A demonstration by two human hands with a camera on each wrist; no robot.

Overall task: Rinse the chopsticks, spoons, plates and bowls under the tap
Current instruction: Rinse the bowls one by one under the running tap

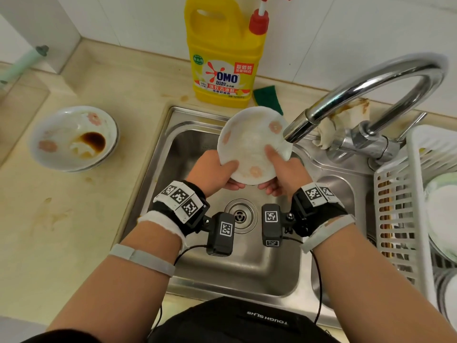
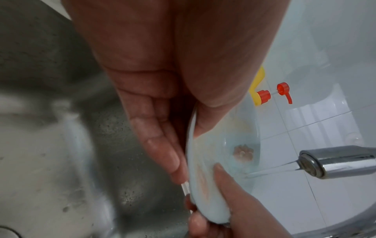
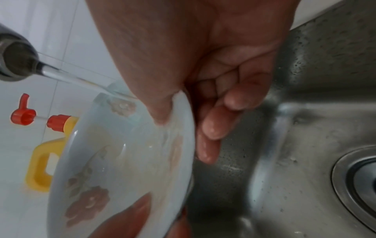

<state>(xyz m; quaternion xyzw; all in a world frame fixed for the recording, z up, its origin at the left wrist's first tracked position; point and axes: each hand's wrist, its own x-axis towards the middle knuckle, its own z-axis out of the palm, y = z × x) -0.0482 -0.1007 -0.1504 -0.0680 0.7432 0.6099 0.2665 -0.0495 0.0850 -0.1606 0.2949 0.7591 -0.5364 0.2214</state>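
I hold a small white plate (image 1: 249, 142) with pink flowers tilted over the sink (image 1: 193, 134). My left hand (image 1: 222, 174) grips its lower left rim, thumb on the inner face and fingers (image 2: 162, 153) behind. My right hand (image 1: 279, 172) grips the lower right rim the same way, with the thumb inside and wet fingers (image 3: 211, 136) behind. The chrome tap (image 1: 294, 134) runs a thin stream (image 2: 270, 170) onto the plate (image 2: 240, 141) at its right edge. Water films the plate (image 3: 122, 161) in the right wrist view.
Dirty flowered bowls (image 1: 74, 139) with brown sauce sit stacked on the counter at left. A yellow detergent bottle (image 1: 222, 53) and green sponge (image 1: 268, 97) stand behind the sink. A white drying rack (image 1: 398, 194) with plates is at right. The drain (image 1: 239, 216) lies below my wrists.
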